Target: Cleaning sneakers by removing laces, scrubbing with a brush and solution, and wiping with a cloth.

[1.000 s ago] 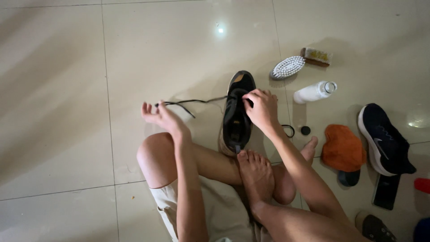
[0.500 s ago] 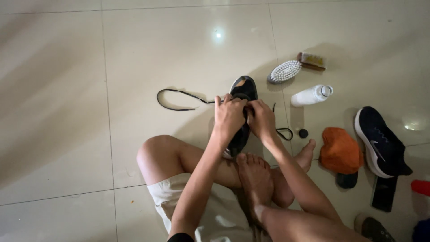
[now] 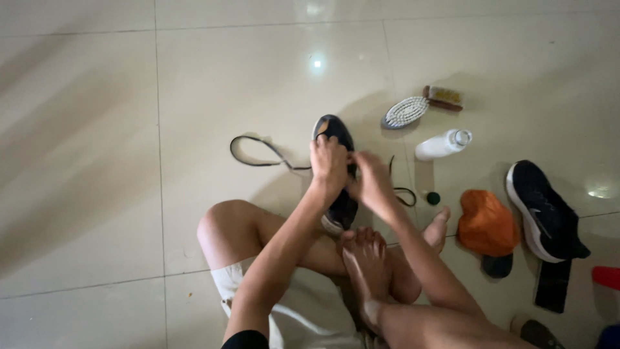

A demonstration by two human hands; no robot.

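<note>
I see a glossy, smooth tile floor (image 3: pixel 97 161) catching a bright light reflection. The black shoe (image 3: pixel 336 169) at the centre looks like matt fabric, its lace (image 3: pixel 258 152) a flat woven cord. At upper right, a white plastic bottle (image 3: pixel 441 145) looks smooth. The orange cloth (image 3: pixel 485 223) at right looks soft and matt.

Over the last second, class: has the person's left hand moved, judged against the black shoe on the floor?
Yes. The left hand has come in from out at the shoe's left, where it held the lace, and now rests on the black shoe beside the right hand.
</note>
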